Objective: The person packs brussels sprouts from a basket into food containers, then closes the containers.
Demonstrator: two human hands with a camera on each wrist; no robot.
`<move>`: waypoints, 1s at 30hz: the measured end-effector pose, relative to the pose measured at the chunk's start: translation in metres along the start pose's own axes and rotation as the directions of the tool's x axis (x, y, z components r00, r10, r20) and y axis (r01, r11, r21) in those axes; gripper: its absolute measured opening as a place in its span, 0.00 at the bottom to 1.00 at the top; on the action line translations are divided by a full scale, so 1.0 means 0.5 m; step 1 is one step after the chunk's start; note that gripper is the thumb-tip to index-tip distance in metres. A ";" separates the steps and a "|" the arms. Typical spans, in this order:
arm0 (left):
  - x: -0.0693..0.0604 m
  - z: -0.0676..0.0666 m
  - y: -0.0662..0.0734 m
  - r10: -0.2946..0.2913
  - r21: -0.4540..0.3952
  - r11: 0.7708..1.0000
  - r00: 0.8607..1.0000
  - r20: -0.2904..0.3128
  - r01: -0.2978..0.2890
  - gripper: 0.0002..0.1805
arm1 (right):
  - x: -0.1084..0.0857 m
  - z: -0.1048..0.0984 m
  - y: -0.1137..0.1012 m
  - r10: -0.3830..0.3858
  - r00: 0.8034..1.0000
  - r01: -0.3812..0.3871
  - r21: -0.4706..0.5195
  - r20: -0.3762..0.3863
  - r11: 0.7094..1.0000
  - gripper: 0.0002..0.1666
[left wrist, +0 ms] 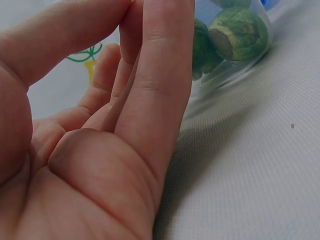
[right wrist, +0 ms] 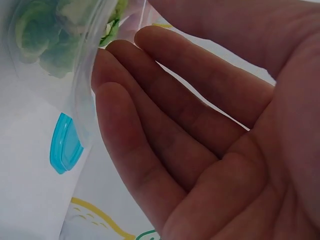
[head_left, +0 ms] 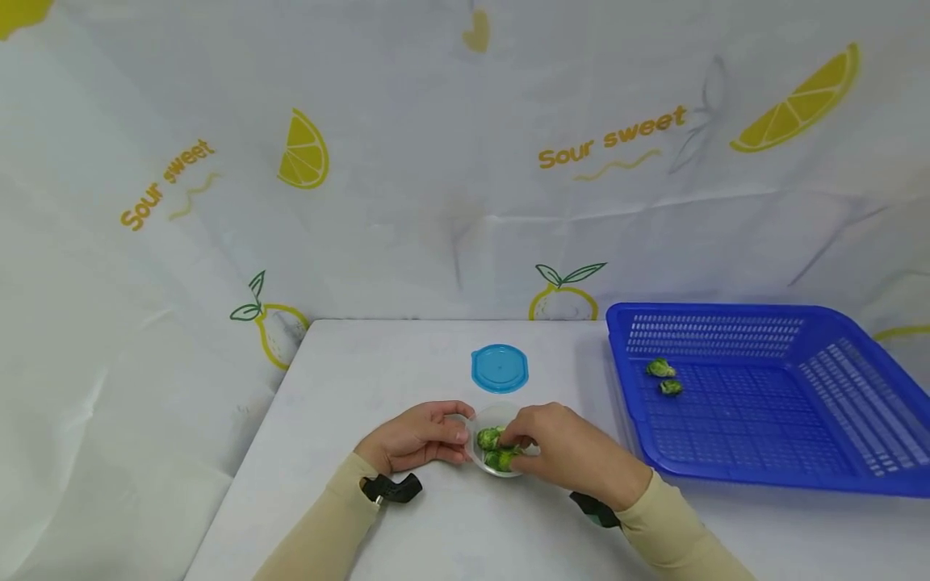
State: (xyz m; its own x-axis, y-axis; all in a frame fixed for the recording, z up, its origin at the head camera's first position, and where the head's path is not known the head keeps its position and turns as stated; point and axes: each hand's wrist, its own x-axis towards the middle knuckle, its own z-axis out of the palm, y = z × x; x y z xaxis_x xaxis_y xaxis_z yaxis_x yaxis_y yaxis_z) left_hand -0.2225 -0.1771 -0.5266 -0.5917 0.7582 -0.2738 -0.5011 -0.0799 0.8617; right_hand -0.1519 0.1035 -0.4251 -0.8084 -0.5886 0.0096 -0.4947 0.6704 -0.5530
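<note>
A small clear plastic bowl (head_left: 500, 474) stands on the white table, with several green Brussels sprouts (head_left: 488, 439) inside. My left hand (head_left: 420, 436) pinches the bowl's left rim between thumb and fingers. From the right, my right hand (head_left: 574, 452) reaches over the bowl, its fingertips and thumb on a sprout (right wrist: 114, 30) at the rim; the hand partly hides the contents. In the left wrist view, sprouts (left wrist: 240, 34) show through the bowl's wall beyond my fingers. Behind the bowl lies a blue lid (head_left: 500, 369), flat on the table.
At the right is a large blue plastic basket (head_left: 748, 476) with slotted walls. Two Brussels sprouts (head_left: 665, 378) lie near its left side. A white sheet (head_left: 407, 202) with lemon prints hangs behind the table (head_left: 378, 363).
</note>
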 end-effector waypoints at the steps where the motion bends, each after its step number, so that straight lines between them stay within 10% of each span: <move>1: 0.001 0.000 0.001 -0.001 0.006 1.000 1.000 -0.004 0.001 0.23 | -0.002 -0.004 -0.001 0.005 1.000 -0.005 0.000 -0.003 1.000 0.11; 9: -0.005 -0.001 -0.002 -0.016 0.039 0.999 0.999 -0.043 0.018 0.21 | -0.024 -0.049 -0.013 -0.029 0.999 0.029 -0.012 -0.042 1.000 0.10; 16: 0.001 0.000 -0.004 -0.009 0.020 1.000 1.000 -0.013 0.009 0.18 | -0.068 -0.145 0.004 0.077 0.993 -0.088 -0.124 -0.091 0.988 0.11; 30: -0.003 0.004 0.000 0.003 0.012 1.000 1.000 0.002 -0.003 0.17 | -0.110 -0.302 0.205 0.245 0.964 -0.255 -0.089 -0.108 0.963 0.14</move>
State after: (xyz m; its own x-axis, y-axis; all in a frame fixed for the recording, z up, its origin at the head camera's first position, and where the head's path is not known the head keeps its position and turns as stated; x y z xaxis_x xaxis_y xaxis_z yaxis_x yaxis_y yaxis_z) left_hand -0.2201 -0.1770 -0.5254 -0.5922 0.7590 -0.2706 -0.4918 -0.0745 0.8675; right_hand -0.2063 0.2729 -0.3566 -0.9345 -0.3541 -0.0360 -0.2989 0.8358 -0.4606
